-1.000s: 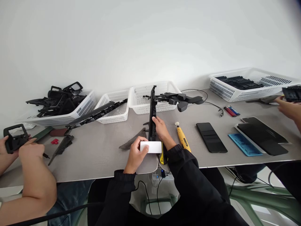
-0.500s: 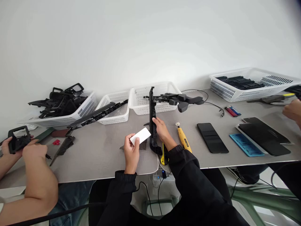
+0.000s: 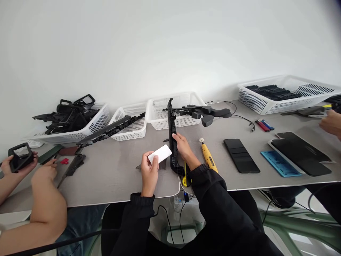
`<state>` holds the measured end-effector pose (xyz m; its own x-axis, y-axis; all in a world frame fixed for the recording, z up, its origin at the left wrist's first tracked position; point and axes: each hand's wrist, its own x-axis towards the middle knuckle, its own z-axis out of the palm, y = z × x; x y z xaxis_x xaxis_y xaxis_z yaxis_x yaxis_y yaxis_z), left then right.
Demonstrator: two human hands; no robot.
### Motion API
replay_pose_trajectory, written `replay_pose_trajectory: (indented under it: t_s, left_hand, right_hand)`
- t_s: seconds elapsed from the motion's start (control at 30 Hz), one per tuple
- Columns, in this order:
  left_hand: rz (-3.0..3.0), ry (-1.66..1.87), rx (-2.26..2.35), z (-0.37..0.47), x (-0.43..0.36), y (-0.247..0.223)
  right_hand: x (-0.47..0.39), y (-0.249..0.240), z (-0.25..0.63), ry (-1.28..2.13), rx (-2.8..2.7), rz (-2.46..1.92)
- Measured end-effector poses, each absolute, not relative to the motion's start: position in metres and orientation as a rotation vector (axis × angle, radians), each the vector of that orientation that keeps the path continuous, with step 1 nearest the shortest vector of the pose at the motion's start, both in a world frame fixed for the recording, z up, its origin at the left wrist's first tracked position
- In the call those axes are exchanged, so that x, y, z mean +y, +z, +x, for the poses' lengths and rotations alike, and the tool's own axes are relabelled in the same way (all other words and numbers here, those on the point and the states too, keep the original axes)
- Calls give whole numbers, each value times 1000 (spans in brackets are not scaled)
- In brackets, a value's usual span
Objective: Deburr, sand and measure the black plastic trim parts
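My left hand (image 3: 150,170) is closed on a small white rectangular block (image 3: 160,154), thumb on top, its far corner close to the black part. A long black plastic trim part (image 3: 172,121) stands nearly upright in the view, with my right hand (image 3: 183,147) wrapped round its middle; the fingers behind it are hidden. Just right of my right hand lies a yellow rotary tool (image 3: 209,158) with a white disc tip. A yellow-handled tool (image 3: 186,179), partly hidden, lies by the trim part's lower end.
White baskets (image 3: 128,135) with black parts line the wall. To the right are a black phone (image 3: 241,156), a blue tray (image 3: 281,164) and lighters (image 3: 264,125). A co-worker's hands (image 3: 44,172) are at left, with a black frame (image 3: 20,158); another person's hand (image 3: 330,122) is at far right.
The trim part's top has tilted slightly left, and the white block has shifted a little right. At left, the co-worker's near hand has moved away from the black frame, which has turned.
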<state>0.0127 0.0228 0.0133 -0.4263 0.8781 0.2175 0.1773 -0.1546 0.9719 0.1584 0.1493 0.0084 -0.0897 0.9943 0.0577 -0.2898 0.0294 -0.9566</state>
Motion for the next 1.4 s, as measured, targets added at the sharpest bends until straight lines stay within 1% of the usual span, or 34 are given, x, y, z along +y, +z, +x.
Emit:
replay_pose_trajectory:
  t_s: [0.17, 0.37, 0.53, 0.73, 0.9, 1.1, 1.23, 1.4]
  left_hand:
    - [1202, 1549, 1511, 14, 23, 15]
    - [1148, 1600, 1565, 14, 23, 15]
    - [1222, 1526, 1517, 15, 24, 15]
    - [1118, 1645, 1602, 13, 24, 14]
    - [1143, 1626, 1558, 13, 24, 15]
    - [977, 1766, 1595, 10, 26, 18]
    - [991, 1742, 1568, 10, 26, 18]
    - [923, 1790, 1562, 8, 26, 18]
  right_hand:
    - [149, 8, 157, 1403, -1106, -905]
    - [149, 6, 156, 1440, -1120, -904]
    - [148, 8, 156, 1464, -1134, -891]
    - [140, 17, 154, 1525, -1189, -855]
    - [136, 23, 155, 1566, -1248, -840]
    - [130, 28, 157, 1660, -1379, -808]
    - [128, 29, 156, 1667, -1412, -752]
    - [126, 24, 153, 1826, -1415, -715]
